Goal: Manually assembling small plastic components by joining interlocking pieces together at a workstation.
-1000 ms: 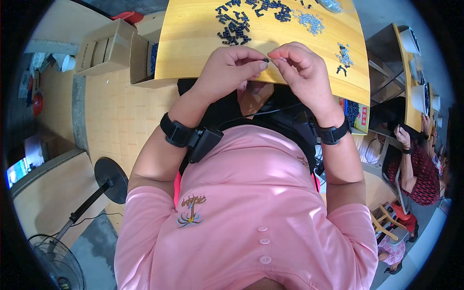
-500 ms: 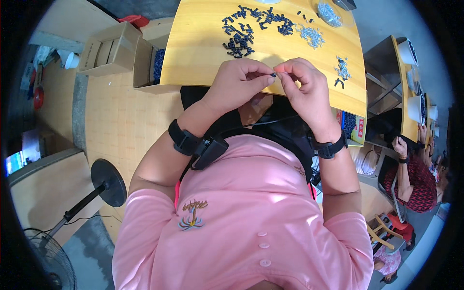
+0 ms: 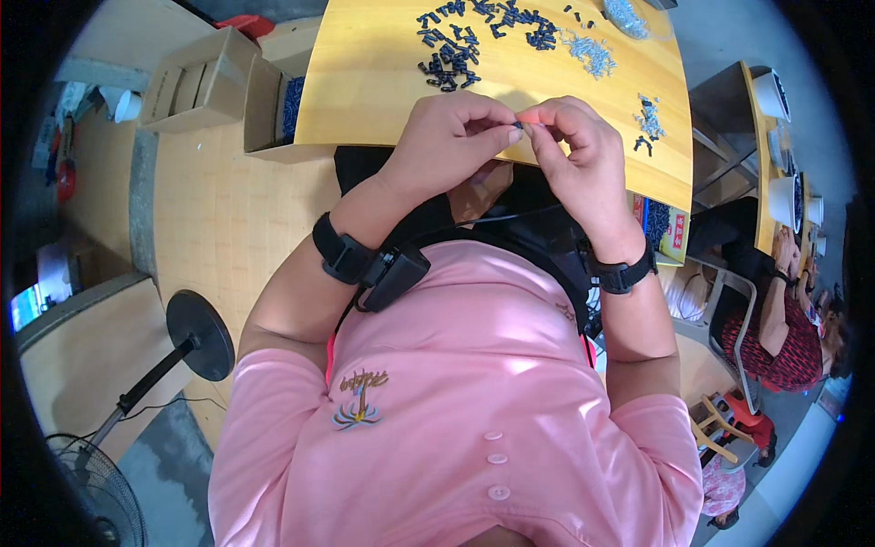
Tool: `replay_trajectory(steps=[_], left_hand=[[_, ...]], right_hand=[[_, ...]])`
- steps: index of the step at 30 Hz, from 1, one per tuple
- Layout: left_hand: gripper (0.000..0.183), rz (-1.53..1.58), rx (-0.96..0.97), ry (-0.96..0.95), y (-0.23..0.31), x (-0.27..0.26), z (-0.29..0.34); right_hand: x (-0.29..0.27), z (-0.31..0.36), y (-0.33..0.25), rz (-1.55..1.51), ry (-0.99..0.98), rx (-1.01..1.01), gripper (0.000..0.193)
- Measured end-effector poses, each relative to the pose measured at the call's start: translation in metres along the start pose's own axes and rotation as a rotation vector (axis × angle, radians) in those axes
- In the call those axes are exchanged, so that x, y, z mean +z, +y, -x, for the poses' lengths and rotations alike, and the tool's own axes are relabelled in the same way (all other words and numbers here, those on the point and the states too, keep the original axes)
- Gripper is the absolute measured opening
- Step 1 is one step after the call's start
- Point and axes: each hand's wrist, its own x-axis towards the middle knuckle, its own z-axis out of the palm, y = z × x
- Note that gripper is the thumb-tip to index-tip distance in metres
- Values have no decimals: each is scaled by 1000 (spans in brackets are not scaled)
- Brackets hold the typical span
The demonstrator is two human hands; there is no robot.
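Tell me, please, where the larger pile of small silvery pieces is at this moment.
In the head view, the larger silvery pile lies on the right side of the yellow table, just right of the black pieces and beyond the right hand.

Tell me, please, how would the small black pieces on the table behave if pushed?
The black pieces would probably scatter, since they lie loose on the table. Each is likely light, being tiny beside the left hand. They look stiff, with short, crisp outlines.

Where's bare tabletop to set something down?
Left of the black pieces, to the left edge of the table; also between the silver pile and the right hand. Crowded: the far middle, where black pieces spread toward the silver pile.
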Motion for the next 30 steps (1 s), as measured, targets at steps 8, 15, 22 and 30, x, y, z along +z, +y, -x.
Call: replay_trajectory(steps=[8,15,22,30], left_hand=[[18,75,-40,33,-8,-1,-3],[20,170,-115,9,-7,-4,-3],[20,297,-166,2,-8,-5,-5],[20,324,-196,66,-18,-12,-9]], right_hand=[[2,-2,-7,-55,-30,7,16],[2,3,0,-57,-17,26,22],[9,1,-3,72,-41,-128,19],[-3,-13,23,-8,-73,94,21]])
